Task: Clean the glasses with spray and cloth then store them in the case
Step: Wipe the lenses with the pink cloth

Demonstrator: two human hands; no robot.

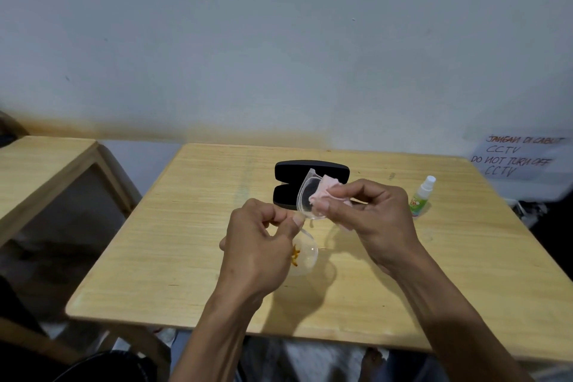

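Both hands are raised over the table [173, 226]: left hand [263, 245] pinches clear glasses [305, 195], right hand [372, 220] presses pink cloth [322, 197] onto a lens.

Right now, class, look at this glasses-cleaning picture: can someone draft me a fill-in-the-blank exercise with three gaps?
1. The right hand presses a ____ cloth against one lens of the clear glasses.
2. The black case behind the hands lies ____.
3. The spray bottle stands on the table, to the ____ of the case.

Missing words: pink; open; right
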